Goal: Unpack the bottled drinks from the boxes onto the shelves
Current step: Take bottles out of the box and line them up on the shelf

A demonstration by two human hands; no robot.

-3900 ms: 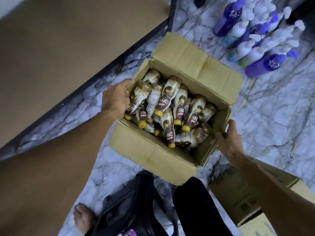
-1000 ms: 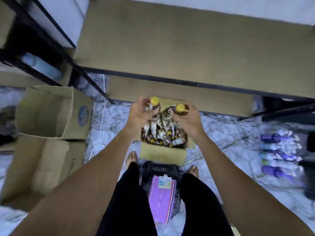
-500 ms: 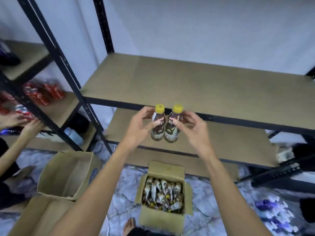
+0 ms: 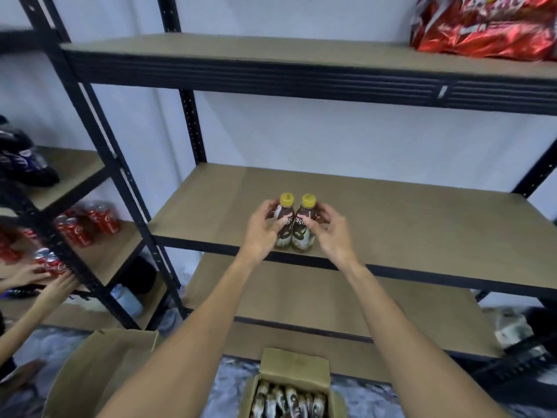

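Two brown coffee bottles with yellow caps stand upright side by side at the front edge of the middle shelf [image 4: 391, 218]. My left hand [image 4: 261, 233] grips the left bottle [image 4: 284, 224] and my right hand [image 4: 333, 232] grips the right bottle [image 4: 303, 227]. Their bases appear to touch the shelf board. Below, on the floor, an open cardboard box [image 4: 294, 369] holds several more of the same bottles lying in a heap.
An empty open box [image 4: 99, 369] sits at lower left. Another person's hands [image 4: 45, 279] handle red cans [image 4: 87, 227] on the left shelving unit. Red snack bags [image 4: 482, 22] lie on the top shelf at right. A black upright post [image 4: 120, 188] separates the units.
I lifted two bottles out of the box and raised them to the middle shelf. My view tilted up from the floor to the shelves.
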